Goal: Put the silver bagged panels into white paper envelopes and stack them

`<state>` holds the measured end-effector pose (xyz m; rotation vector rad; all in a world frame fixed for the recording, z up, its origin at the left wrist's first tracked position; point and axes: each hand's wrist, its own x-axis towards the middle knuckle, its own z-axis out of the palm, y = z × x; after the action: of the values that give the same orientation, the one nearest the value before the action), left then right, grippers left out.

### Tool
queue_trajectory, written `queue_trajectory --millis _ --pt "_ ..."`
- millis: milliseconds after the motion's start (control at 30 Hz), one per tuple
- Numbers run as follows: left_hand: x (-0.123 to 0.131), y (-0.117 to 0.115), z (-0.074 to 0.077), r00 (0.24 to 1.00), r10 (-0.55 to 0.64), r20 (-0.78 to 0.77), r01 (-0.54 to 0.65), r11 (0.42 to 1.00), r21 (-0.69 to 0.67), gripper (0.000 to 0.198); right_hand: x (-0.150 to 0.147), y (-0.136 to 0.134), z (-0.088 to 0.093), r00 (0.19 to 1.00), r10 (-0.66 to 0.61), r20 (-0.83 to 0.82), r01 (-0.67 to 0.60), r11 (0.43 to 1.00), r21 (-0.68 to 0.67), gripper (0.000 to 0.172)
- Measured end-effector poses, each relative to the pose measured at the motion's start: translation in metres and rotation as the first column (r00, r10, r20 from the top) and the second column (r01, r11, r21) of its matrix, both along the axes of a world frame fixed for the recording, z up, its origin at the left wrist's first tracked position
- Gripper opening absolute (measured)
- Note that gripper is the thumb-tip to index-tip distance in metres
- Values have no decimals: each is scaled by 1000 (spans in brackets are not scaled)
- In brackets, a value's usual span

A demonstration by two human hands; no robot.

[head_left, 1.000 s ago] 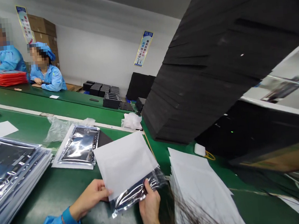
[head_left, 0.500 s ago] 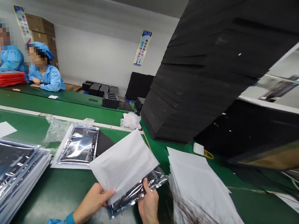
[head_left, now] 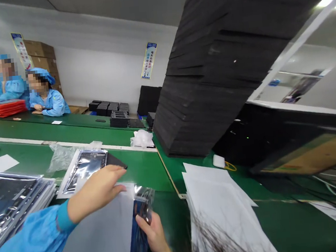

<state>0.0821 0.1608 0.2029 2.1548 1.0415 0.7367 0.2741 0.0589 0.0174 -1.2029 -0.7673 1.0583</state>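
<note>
My right hand (head_left: 156,235) is closed on the edge of a shiny plastic bag (head_left: 145,200) with a dark flat part inside, its thumb on top. A white paper sheet (head_left: 98,234) lies over most of that bag, leaving a strip along the right side uncovered. My left hand (head_left: 96,193) is over the sheet's upper part, fingers stretched out and thumb apart, the thumb close to the top edge. Beyond the left hand, a similar bagged panel (head_left: 84,164) lies on white paper, partly hidden by the hand.
A stack of bagged panels (head_left: 12,198) stands at left, and a pile of white sheets (head_left: 218,204) at right. Crumpled clear plastic (head_left: 60,157) lies behind. A tall black foam stack (head_left: 189,100) rises at the back right. Two co-workers in blue sit across the green table (head_left: 122,138).
The sheet and bag have turned more upright and come down closer to me. My left hand has let go of the sheet's lower corner and moved up over it; the right still grips the bag.
</note>
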Motion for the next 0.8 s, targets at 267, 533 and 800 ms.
queue_trajectory --millis 267,533,800 --pt "-6 37 -38 954 -139 -265 60 956 -286 13 -16 -10 17 987 159 -32 -158 987 28 41" --pt "6 18 -54 969 -128 -213 44 932 -359 22 -29 -21 44 883 470 -20 -470 883 -10 11" --pt "11 10 -53 951 -225 -211 121 902 -415 28 -33 -21 38 904 422 -65 -418 906 69 25"
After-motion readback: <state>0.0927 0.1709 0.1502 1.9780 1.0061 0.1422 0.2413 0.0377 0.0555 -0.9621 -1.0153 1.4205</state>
